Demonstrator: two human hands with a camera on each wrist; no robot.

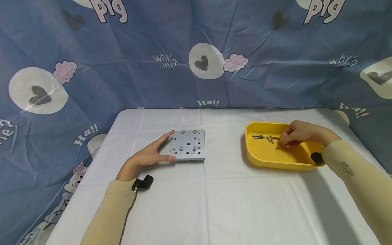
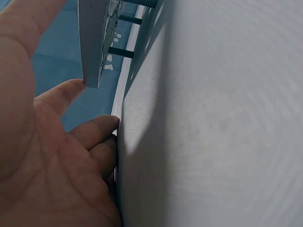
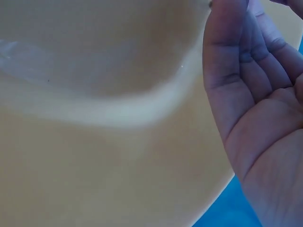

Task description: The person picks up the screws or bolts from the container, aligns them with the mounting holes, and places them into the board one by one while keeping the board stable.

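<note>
In the head view a square metal plate (image 1: 184, 140) with holes and several screws lies on the white cloth. My left hand (image 1: 147, 154) is at its left side, thumb and index finger extended to touch its near and far left corners. The left wrist view shows the plate (image 2: 91, 45) raised on screws, with a fingertip of my left hand (image 2: 61, 156) at its edge. My right hand (image 1: 298, 133) is inside the yellow tray (image 1: 266, 160), its fingertips pinching a small screw (image 1: 277, 147). In the right wrist view the tips of my right hand (image 3: 255, 90) are partly out of frame.
Several loose screws (image 1: 271, 139) and longer bolts (image 1: 258, 136) lie in the tray, left of my right hand. The white table cloth (image 1: 226, 197) extends between plate and tray and towards me. A blue printed curtain (image 1: 171, 85) hangs behind the table.
</note>
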